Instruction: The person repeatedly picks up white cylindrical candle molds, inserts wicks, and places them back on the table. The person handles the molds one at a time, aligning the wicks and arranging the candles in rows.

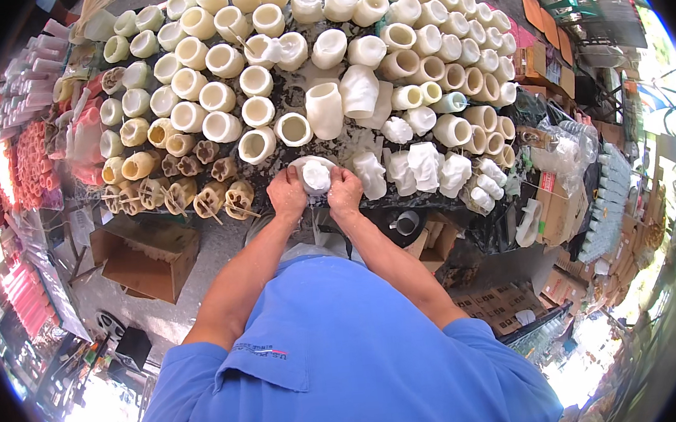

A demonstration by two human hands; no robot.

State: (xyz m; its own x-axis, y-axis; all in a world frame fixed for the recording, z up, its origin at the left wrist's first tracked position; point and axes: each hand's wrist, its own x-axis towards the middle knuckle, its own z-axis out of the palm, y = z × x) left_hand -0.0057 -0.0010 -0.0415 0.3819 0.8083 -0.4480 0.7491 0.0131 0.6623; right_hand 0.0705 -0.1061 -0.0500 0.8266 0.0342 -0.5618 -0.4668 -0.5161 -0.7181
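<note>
At the table's near edge, a white round piece (316, 176) with a lumpy white middle and a paler rim sits between my hands. My left hand (287, 193) has its fingers closed on the left side of it. My right hand (345, 190) grips the opposite side in the same way. Just beyond stands a cream hollow cup (293, 129), with another cream cup (257, 145) to its left. A taller cream cup (324, 110) rises further off. White crumpled-looking lumps (369, 175) lie right of my right hand.
Rows of cream cups (218, 97) cover most of the table. Brown-yellow pieces with sticks across them (210, 200) line its front left edge. Pink pieces (35, 151) stack at far left. An open cardboard box (151, 261) sits below; a grey mug (406, 222) stands under the table's edge.
</note>
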